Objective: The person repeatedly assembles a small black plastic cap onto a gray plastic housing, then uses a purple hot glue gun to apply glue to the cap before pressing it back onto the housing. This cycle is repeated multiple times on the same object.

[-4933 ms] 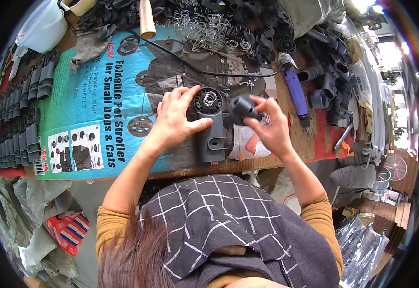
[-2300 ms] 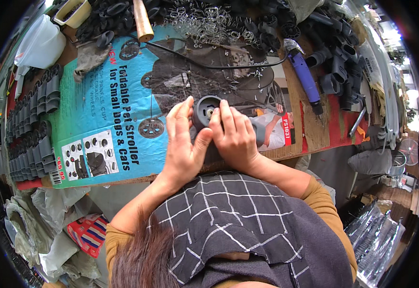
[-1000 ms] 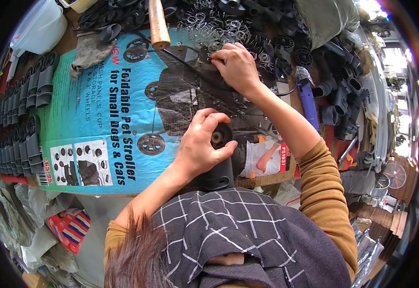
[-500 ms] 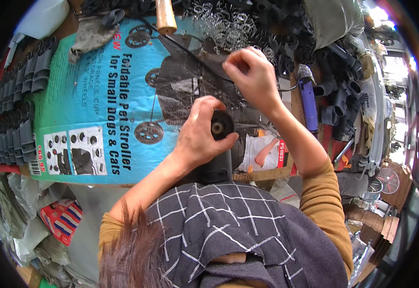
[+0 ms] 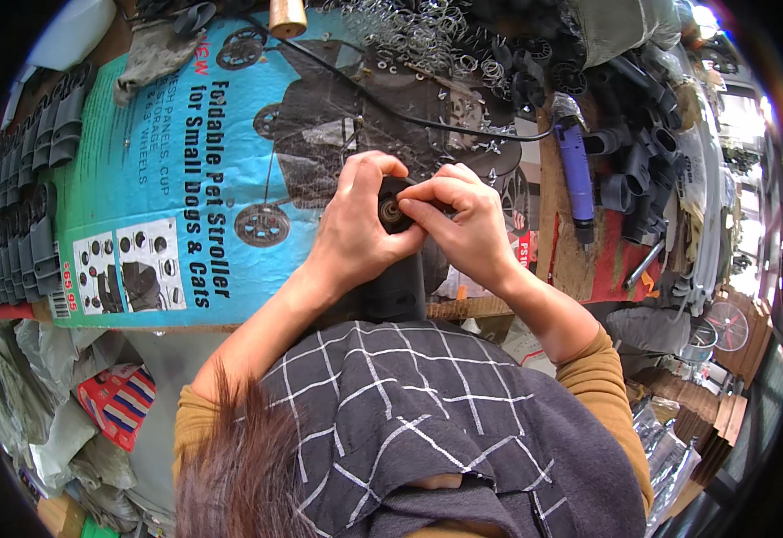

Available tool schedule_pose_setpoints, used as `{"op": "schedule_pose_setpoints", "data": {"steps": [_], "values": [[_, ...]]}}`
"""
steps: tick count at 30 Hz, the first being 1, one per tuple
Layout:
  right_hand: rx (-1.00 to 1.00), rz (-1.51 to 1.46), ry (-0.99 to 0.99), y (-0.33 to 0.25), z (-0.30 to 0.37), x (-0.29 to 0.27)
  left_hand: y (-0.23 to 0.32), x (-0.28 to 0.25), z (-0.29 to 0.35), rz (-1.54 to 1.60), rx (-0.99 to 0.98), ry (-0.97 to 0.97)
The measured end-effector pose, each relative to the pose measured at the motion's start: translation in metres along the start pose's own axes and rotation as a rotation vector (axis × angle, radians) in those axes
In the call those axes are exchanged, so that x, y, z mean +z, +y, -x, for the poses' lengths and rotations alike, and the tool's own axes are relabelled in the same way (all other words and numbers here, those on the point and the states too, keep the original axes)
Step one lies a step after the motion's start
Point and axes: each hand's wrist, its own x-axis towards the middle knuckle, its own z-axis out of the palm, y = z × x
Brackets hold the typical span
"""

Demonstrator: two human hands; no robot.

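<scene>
My left hand [image 5: 351, 215] is wrapped round the top of a black plastic part [image 5: 397, 291], which stands upright at the table's front edge against my apron. Its round end faces up, and inside its hole shows a brassy metal ring [image 5: 389, 212]. The fingers of my right hand [image 5: 465, 220] are pinched together over that hole and touch its rim. Whatever lies between those fingertips is too small or hidden to make out.
A printed blue-green cardboard sheet [image 5: 140, 206] covers the table. Loose metal springs [image 5: 427, 36] and a wooden handle [image 5: 286, 16] lie at the back. A corded purple power screwdriver [image 5: 575, 166] lies right, beside black plastic parts [image 5: 651, 179]. Grey plastic pieces [image 5: 37, 229] line the left.
My right hand has come down from beside the springs to the hole in the black part. My left hand keeps its hold. The whole view has shifted slightly.
</scene>
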Motion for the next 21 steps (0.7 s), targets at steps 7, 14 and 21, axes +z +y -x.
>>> {"op": "schedule_pose_setpoints", "data": {"steps": [7, 14, 21], "values": [[-0.076, 0.486, 0.222, 0.054, -0.053, -0.043, 0.004, 0.006, -0.004, 0.04, -0.037, -0.015], [-0.081, 0.593, 0.09, 0.077, -0.096, -0.024, 0.001, 0.009, -0.006, 0.073, 0.014, 0.001], [0.206, -0.392, -0.071, 0.018, -0.031, -0.042, 0.001, 0.013, -0.001, 0.017, 0.131, 0.096]]}}
